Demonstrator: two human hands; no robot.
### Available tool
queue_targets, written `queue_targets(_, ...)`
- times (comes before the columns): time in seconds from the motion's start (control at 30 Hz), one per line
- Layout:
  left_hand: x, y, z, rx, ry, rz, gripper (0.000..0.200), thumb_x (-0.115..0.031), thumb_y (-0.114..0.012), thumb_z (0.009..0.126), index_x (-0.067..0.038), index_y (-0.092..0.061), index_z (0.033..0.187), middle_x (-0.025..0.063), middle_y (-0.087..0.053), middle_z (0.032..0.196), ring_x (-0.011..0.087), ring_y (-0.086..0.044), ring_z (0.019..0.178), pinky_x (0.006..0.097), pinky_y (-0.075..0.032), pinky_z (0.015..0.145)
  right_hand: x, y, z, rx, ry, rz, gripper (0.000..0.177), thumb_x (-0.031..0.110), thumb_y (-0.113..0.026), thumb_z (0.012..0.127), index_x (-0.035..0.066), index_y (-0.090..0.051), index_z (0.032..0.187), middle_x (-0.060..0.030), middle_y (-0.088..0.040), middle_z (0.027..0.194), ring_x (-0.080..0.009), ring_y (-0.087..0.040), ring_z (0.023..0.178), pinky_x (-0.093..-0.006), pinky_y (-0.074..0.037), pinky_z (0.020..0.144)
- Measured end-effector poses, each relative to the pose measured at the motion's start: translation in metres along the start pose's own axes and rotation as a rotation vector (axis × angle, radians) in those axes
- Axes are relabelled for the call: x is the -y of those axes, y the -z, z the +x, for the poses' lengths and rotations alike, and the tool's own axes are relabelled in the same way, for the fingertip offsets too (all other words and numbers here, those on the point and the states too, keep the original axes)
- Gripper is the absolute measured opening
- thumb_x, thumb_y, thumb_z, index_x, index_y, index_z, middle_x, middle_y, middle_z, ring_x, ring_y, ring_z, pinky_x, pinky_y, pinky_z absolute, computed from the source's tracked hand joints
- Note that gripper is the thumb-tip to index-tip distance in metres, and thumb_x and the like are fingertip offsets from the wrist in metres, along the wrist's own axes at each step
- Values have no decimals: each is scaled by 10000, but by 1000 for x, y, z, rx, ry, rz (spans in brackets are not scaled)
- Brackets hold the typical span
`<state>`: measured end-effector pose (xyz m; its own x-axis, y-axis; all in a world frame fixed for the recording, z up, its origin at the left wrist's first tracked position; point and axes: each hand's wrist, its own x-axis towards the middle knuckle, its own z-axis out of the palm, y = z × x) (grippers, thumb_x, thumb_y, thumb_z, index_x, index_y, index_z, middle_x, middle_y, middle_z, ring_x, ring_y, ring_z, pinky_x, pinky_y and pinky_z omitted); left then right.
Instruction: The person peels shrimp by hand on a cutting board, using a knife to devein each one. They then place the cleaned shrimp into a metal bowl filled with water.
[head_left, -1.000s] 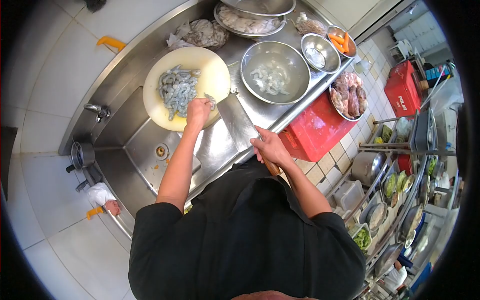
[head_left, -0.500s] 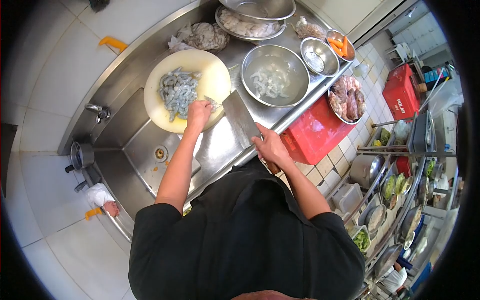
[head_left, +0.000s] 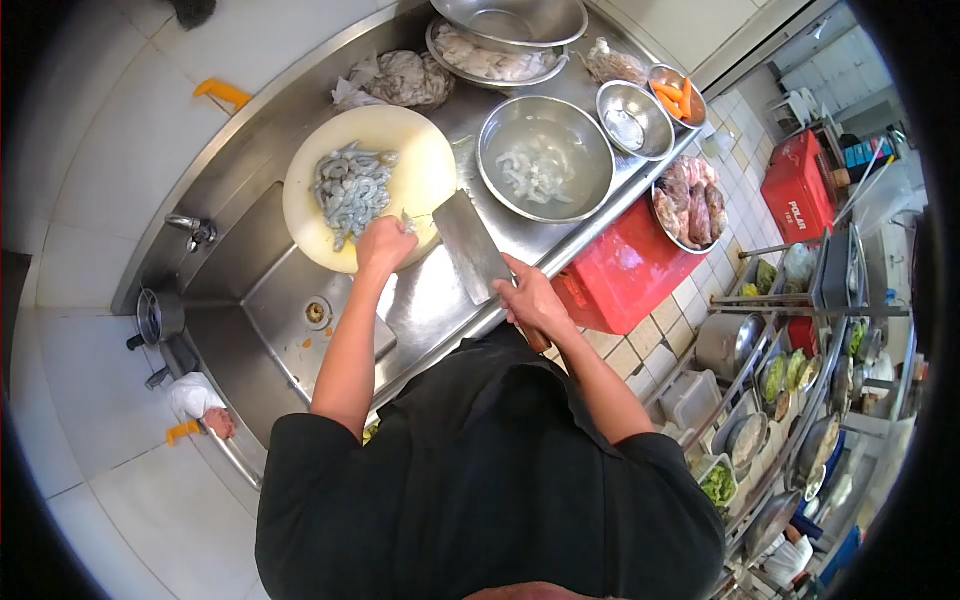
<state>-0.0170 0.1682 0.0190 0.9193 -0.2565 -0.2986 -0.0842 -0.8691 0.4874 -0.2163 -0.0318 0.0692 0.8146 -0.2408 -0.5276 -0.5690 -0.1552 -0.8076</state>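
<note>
Upper left of centre, on the round cream board (head_left: 426,150), I had my left hand (head_left: 387,243) pinching a small grey shrimp (head_left: 407,219) near the glossy grey heap (head_left: 350,190), my right hand (head_left: 533,300) clenched around the broad steel cleaver (head_left: 470,245), any cut calling for steadiness.

Loving the colours here: blue-grey shrimp (head_left: 350,190) on a creamy pale-yellow round board (head_left: 425,165), bright orange carrots (head_left: 673,98) far right, mottled pink-and-maroon meat (head_left: 692,205) right, plain red box (head_left: 625,268), white lettering on the farther red crate (head_left: 797,188), solid black shirt (head_left: 480,480) near.
</note>
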Motion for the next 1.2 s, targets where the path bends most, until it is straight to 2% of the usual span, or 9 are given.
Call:
queue_targets(0.2,5,12,-10,-77,4,-180,255,-263,-721,746,-69,-747,910,175,-738,855,341,-709,832,406,-551,776,0,0,1,48,-19,14,657,134,-599,981,7,-340,1571,-53,-593,677,-123,-564,498,-291,-483,459)
queue_targets(0.3,-20,-10,-5,-207,-434,-538,301,-173,-788,819,-7,-742,1065,110,-727,913,127,-641,788,295,-535,746,-5,-2,4,49,-25,39,638,125,-598,985,17,-358,1566,-46,-587,675,-119,-558,494,-290,-480,461)
queue_targets(0.43,-61,14,-16,40,-531,-384,488,-322,-764,855,-20,-684,1230,156,-684,1195,307,-689,954,373,-547,875,-3,-1,-1,39,29,43,614,145,-605,963,39,-423,1539,-50,-595,644,-135,-577,480,-301,-484,461)
queue_targets(0.57,-8,7,34,-224,-274,19,247,-176,-658,881,-42,-732,1074,175,-683,1153,361,-671,1058,469,-540,905,-4,-2,-13,-106,85,-37,570,148,-612,956,16,-480,1495,-72,-626,664,-113,-565,468,-306,-499,478)
queue_targets(0.77,34,4,79,-228,-333,309,212,-83,-624,829,-74,-733,1012,177,-655,1158,378,-659,1063,498,-533,893,-1,-10,-8,-61,171,-305,556,200,-626,947,57,-509,1471,-284,-719,1040,-397,-725,945,-455,-556,864)
queue_targets(0.8,30,5,80,-225,-320,344,196,-91,-634,822,-72,-727,993,172,-655,1174,373,-661,1063,492,-535,888,12,-13,-11,-6,142,-298,548,213,-627,942,79,-518,1463,-304,-666,1177,-473,-604,1171,-501,-480,1007)
queue_targets(0.93,21,15,69,-253,-371,312,158,-134,-674,794,-70,-700,936,157,-689,1147,364,-665,1053,476,-537,856,17,-23,-7,-35,288,-423,526,201,-626,940,71,-530,1441,-313,-671,1124,-486,-632,1082,-536,-497,956)
queue_targets(1.03,-3,36,42,-64,-156,67,181,-189,-699,788,-80,-691,932,161,-722,1036,365,-670,1026,470,-532,830,15,-16,-5,-152,289,-462,522,189,-616,941,69,-524,1440,-311,-680,1070,-498,-643,1021,-557,-503,919)
queue_targets(1.2,2,3,18,-319,-401,-68,177,-221,-724,801,-77,-702,900,160,-719,915,365,-671,939,456,-530,816,4,13,-3,-305,259,-441,558,176,-630,924,-9,-508,1436,-338,-679,1022,-529,-643,992,-565,-505,899)
